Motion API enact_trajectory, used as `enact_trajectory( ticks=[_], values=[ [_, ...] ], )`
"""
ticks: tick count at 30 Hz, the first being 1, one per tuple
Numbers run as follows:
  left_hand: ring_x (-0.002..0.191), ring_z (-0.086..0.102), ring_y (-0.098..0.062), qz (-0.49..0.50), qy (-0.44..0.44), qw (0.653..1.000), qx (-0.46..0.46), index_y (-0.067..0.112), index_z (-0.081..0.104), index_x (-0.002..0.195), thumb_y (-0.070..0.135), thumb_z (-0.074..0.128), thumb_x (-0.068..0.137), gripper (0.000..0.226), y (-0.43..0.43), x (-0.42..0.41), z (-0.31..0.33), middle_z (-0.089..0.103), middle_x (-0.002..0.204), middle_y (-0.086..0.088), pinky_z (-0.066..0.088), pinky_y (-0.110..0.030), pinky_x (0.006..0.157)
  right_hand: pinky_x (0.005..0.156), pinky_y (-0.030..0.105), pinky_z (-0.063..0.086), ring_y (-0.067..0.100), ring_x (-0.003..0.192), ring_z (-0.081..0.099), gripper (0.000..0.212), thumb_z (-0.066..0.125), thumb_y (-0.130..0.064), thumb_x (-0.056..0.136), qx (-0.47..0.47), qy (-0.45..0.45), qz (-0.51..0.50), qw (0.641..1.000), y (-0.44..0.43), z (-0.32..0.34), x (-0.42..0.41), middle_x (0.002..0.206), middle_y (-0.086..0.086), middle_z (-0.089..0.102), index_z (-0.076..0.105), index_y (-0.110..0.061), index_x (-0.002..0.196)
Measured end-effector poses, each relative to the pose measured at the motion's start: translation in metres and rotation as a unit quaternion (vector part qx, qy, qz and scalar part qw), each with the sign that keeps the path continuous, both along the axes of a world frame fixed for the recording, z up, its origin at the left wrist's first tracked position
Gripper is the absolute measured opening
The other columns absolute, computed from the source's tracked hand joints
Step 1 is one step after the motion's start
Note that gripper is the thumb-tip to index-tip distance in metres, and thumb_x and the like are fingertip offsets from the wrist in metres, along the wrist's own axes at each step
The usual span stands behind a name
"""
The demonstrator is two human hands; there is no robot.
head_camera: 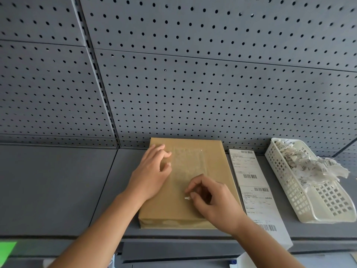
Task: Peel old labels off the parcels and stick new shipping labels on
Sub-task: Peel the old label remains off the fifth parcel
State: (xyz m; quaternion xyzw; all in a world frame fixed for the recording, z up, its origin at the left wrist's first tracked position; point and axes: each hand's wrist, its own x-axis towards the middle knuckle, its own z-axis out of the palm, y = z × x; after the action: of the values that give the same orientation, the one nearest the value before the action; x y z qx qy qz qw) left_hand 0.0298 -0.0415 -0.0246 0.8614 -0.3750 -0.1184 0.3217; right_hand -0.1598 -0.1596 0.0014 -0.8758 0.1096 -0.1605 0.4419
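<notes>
The brown parcel point(213, 161) is laid flat on the grey desk point(58, 190). The left hand point(152, 171) is rested on its far left part, fingers relaxed, nothing grasped. A small white label scrap point(187, 198) is pinched by the right hand point(210, 198) above the parcel's near part. New labels point(251, 180) are laid just beside the parcel, with a white basket point(289, 190) of torn label pieces point(309, 165) to their right.

The bench point(58, 190) lies open across the lower left of the frame, back to the pegboard wall point(193, 74). The parcel point(214, 161) blocks the centre. Just right of it lie flat label sheets point(249, 171), then a basket point(328, 209) at far right.
</notes>
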Motion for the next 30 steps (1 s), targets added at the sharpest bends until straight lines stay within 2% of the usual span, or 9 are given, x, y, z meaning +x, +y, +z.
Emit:
enact_trajectory(
  ticks=[4,7,9,11,13,18,20,25,30],
  values=[
    [0.149,-0.001,0.009,-0.004,-0.006,1.0,-0.001,0.04,0.049,0.135,0.039,0.043,0.101,0.034,0.0,0.001,-0.001,0.021,0.16,0.029,0.033,-0.05,0.116,0.071,0.012,0.04,0.011,0.079,0.054,0.019,0.069,-0.009,0.084,-0.067,0.012,0.02,0.998,0.001,-0.005,0.001,0.084,-0.011,0.055,0.064,-0.023,0.096],
    [0.15,0.0,0.009,-0.005,-0.009,1.0,-0.005,0.039,0.049,0.135,0.038,0.043,0.102,0.034,0.0,0.001,-0.001,0.022,0.16,0.028,0.034,-0.049,0.115,0.073,0.011,0.039,0.002,0.08,0.05,0.016,0.066,-0.009,0.088,-0.13,-0.007,0.025,0.991,0.0,-0.01,0.001,0.086,-0.02,0.05,0.061,-0.022,0.096],
    [0.15,0.0,0.008,-0.004,-0.012,1.0,-0.005,0.038,0.049,0.135,0.038,0.043,0.102,0.034,0.001,0.001,-0.001,0.022,0.16,0.028,0.035,-0.049,0.114,0.076,0.016,0.042,0.001,0.083,0.049,0.014,0.06,-0.009,0.091,-0.178,-0.021,0.034,0.983,0.002,-0.012,0.003,0.091,-0.019,0.053,0.057,-0.021,0.097],
    [0.15,0.0,0.008,-0.004,-0.012,1.0,-0.005,0.038,0.049,0.135,0.039,0.043,0.102,0.034,0.001,0.001,-0.002,0.022,0.16,0.028,0.035,-0.05,0.114,0.079,0.026,0.045,0.007,0.086,0.051,0.013,0.055,-0.011,0.094,-0.202,-0.019,0.035,0.979,0.004,-0.013,0.004,0.094,-0.015,0.056,0.054,-0.023,0.097],
    [0.15,-0.001,0.008,-0.006,-0.013,1.0,-0.003,0.039,0.049,0.136,0.039,0.042,0.102,0.034,0.001,0.0,-0.002,0.021,0.16,0.028,0.035,-0.05,0.115,0.079,0.027,0.045,0.009,0.086,0.052,0.014,0.053,-0.011,0.094,-0.203,-0.016,0.032,0.979,0.003,-0.013,0.004,0.094,-0.014,0.056,0.052,-0.024,0.096],
    [0.149,-0.003,0.011,-0.003,-0.005,1.0,0.001,0.04,0.047,0.138,0.039,0.041,0.102,0.036,0.001,0.0,0.001,0.019,0.16,0.03,0.032,-0.049,0.117,0.073,0.018,0.043,0.013,0.082,0.055,0.02,0.056,-0.003,0.096,-0.02,-0.018,-0.031,0.999,-0.005,-0.005,-0.004,0.089,-0.011,0.06,0.057,-0.023,0.094],
    [0.149,-0.003,0.011,-0.004,-0.005,1.0,0.002,0.041,0.047,0.137,0.039,0.041,0.102,0.036,0.001,-0.001,0.001,0.019,0.16,0.031,0.031,-0.049,0.117,0.072,0.015,0.042,0.012,0.08,0.056,0.019,0.058,-0.001,0.096,0.019,-0.037,-0.051,0.998,-0.006,-0.002,-0.005,0.087,-0.01,0.062,0.06,-0.019,0.095],
    [0.149,-0.004,0.01,-0.006,-0.007,1.0,0.008,0.041,0.046,0.137,0.041,0.039,0.103,0.035,0.002,0.0,0.001,0.018,0.161,0.03,0.032,-0.051,0.117,0.081,0.025,0.052,0.016,0.086,0.066,0.018,0.062,-0.001,0.095,0.107,-0.045,-0.098,0.988,-0.013,0.001,-0.009,0.088,-0.006,0.069,0.066,-0.019,0.095],
    [0.15,-0.004,0.009,-0.01,-0.014,1.0,0.007,0.041,0.046,0.138,0.045,0.039,0.103,0.035,0.004,0.002,-0.001,0.016,0.161,0.03,0.032,-0.054,0.117,0.079,0.03,0.055,0.017,0.082,0.067,0.014,0.064,0.0,0.093,0.146,-0.086,-0.179,0.969,-0.042,0.015,-0.034,0.085,0.002,0.071,0.069,-0.013,0.094]
  ],
)
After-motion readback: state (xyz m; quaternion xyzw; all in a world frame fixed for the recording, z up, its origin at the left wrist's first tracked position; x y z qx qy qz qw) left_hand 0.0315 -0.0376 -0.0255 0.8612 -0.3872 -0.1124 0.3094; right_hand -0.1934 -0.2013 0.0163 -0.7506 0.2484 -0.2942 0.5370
